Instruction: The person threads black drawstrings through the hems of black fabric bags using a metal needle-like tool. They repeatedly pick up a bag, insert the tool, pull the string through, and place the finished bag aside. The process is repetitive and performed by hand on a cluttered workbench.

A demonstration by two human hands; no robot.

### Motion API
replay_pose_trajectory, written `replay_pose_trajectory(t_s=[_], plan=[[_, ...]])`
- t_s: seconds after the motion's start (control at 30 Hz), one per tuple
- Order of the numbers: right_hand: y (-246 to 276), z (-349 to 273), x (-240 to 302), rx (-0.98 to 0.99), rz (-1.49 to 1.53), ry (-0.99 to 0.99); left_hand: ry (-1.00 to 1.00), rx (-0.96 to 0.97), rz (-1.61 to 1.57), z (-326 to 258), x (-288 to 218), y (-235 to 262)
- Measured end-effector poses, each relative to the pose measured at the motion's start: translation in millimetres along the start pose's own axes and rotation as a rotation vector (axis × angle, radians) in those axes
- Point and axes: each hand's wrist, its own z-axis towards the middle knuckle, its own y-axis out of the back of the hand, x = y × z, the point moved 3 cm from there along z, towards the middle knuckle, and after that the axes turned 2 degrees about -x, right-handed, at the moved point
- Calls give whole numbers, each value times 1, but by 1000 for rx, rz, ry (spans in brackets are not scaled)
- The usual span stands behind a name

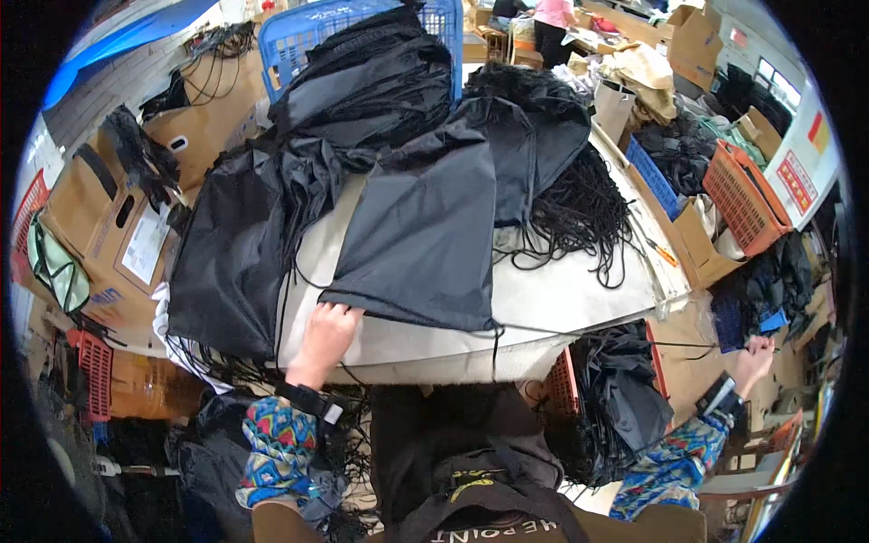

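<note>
A black drawstring bag (421, 235) lies flat on the pale tabletop (579, 281), its near edge close to the table's front. My left hand (328, 337) is closed on the bag's near left corner. From the near right corner a thin black cord (597, 335) runs taut out past the table's right side. Far to the right, my right hand (753, 358) is closed in a pinch at the end of that cord. More black bags (226, 244) drape over the table left of this one, with cords hanging from them.
A blue plastic basket (299, 45) behind holds a tall heap of black bags. Loose cords (584, 213) tangle at the right, near an orange-handled tool (663, 252). Cardboard boxes (118, 226) stand left. Below the table's edge, a red crate (563, 385) holds black fabric. Another person (549, 27) stands far back.
</note>
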Motion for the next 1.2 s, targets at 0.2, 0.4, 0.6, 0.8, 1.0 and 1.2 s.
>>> replay_pose_trajectory(t_s=[0.2,0.4,0.6,0.8,1.0,1.2], plan=[[-162,-190,-83,248,-740,-515,463,66,-782,-7,-7,38],[-273,-338,-215,1080,-713,-1131,43,-70,-303,52,-125,12],[-303,-400,-245,1276,-617,-1322,310,-80,-918,-20,-163,-8],[-315,-441,-225,1221,-539,-1327,1225,-249,-1793,-22,-147,-5],[-318,-445,-216,1271,-504,-890,1225,-286,-1930,-1,-142,3],[-306,-436,-158,1485,-778,196,1231,-312,-1993,5,-140,10]])
